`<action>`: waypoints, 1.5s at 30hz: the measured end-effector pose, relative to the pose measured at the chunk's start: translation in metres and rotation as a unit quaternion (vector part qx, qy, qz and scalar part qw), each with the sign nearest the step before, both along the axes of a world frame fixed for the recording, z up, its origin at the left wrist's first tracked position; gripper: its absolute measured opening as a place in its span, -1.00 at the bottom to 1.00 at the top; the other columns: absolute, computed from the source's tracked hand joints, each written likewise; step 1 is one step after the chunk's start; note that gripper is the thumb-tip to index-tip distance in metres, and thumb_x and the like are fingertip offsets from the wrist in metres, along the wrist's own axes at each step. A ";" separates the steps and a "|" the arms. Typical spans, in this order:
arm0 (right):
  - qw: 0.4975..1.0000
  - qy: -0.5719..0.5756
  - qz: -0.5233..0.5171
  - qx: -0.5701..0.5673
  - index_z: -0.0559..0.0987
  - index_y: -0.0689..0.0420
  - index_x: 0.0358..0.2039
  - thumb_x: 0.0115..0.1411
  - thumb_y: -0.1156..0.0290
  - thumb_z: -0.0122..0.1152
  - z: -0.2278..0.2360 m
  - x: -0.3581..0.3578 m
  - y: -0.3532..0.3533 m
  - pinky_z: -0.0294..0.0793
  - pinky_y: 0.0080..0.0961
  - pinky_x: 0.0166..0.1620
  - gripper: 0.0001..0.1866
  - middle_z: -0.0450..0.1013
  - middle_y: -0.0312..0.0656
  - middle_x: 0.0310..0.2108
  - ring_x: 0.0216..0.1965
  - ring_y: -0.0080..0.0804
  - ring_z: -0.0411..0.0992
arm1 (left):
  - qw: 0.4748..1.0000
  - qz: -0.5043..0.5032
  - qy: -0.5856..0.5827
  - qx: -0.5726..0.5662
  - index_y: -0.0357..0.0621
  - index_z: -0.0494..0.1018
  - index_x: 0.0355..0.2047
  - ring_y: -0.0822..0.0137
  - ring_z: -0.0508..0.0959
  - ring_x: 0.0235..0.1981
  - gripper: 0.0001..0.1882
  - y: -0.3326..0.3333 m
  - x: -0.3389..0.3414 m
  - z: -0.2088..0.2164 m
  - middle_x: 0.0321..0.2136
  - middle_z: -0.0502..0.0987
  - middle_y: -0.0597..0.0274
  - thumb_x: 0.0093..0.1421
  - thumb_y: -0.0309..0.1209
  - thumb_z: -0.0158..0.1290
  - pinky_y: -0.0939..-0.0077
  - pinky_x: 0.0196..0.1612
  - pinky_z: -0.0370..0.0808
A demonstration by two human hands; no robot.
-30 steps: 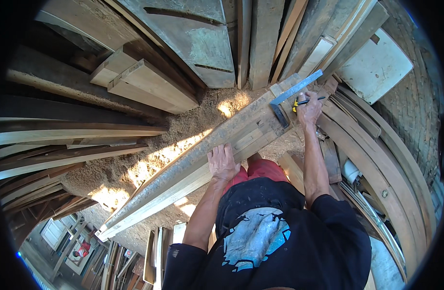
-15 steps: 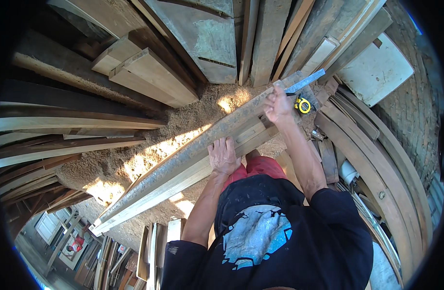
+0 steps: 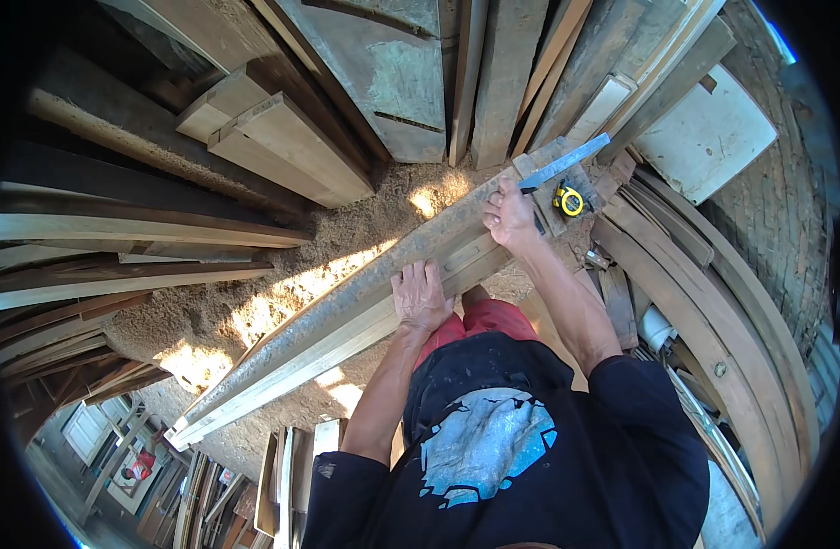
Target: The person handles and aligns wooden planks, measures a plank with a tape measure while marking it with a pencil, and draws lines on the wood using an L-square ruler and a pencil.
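Left of the tape measure [image 3: 569, 200], my left hand [image 3: 422, 297] lies unclenched on timber [image 3: 337, 334], likely heavy, stiff, best gripped edgewise; my right hand [image 3: 509, 216] curls, holding what, I can't tell.

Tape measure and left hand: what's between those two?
In the head view, the right hand lies between the left hand and tape measure, with timber below and a dark bit of the square by the wrist.

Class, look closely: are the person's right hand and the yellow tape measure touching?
Apart. The head view shows bare wood between the right hand and the yellow tape measure.
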State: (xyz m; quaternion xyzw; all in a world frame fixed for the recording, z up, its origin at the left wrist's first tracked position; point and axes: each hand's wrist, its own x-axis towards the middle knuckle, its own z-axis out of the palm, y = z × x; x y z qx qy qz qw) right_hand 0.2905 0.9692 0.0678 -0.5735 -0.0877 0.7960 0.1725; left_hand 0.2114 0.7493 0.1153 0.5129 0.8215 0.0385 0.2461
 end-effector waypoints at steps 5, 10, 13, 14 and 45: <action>0.995 0.018 -0.100 -0.008 0.24 -0.11 -0.51 0.35 0.14 0.05 -0.007 0.017 0.034 -0.06 -0.58 -0.70 -0.68 0.04 -0.49 -0.70 -0.74 -0.61 -0.01 | 1.000 -0.005 0.001 0.004 -0.15 0.35 0.02 0.09 0.41 -0.07 -0.20 -0.001 0.000 0.001 -0.13 0.41 0.11 -0.21 -0.15 0.43 0.10 -0.03 0.29; 0.997 0.029 -0.061 -0.047 0.24 -0.11 -0.51 0.36 0.10 0.06 -0.006 0.015 0.007 -0.06 -0.61 -0.70 -0.66 0.05 -0.50 -0.70 -0.74 -0.63 -0.01 | 1.000 -0.006 0.001 0.002 -0.16 0.35 0.01 0.09 0.41 -0.08 -0.22 -0.001 0.000 -0.001 -0.13 0.40 0.11 -0.20 -0.17 0.43 0.11 -0.06 0.30; 0.995 0.043 -0.079 -0.039 0.24 -0.12 -0.51 0.39 0.13 0.06 -0.006 0.017 0.009 -0.04 -0.64 -0.70 -0.66 0.04 -0.50 -0.70 -0.73 -0.64 -0.03 | 1.000 -0.006 0.004 0.003 -0.15 0.35 0.01 0.09 0.41 -0.09 -0.23 0.000 0.000 0.000 -0.14 0.40 0.12 -0.20 -0.17 0.43 0.11 -0.07 0.30; 0.993 0.058 -0.100 -0.040 0.24 -0.12 -0.52 0.38 0.13 0.07 -0.009 0.021 0.016 -0.04 -0.64 -0.70 -0.65 0.04 -0.50 -0.70 -0.73 -0.64 -0.03 | 1.000 -0.008 0.004 0.004 -0.15 0.35 0.01 0.09 0.41 -0.09 -0.23 0.001 0.000 0.001 -0.14 0.40 0.12 -0.20 -0.17 0.43 0.11 -0.07 0.30; 0.375 -0.594 0.407 0.584 0.55 0.19 0.03 0.31 0.19 0.10 0.022 0.111 0.061 0.49 -0.17 -0.02 -0.59 0.56 0.17 -0.17 -0.07 0.10 0.53 | 0.995 -0.093 -0.038 0.026 -0.17 0.07 0.37 0.02 0.37 0.01 0.16 0.031 0.005 0.000 0.02 0.37 0.02 -0.23 -0.22 0.43 0.11 0.04 0.28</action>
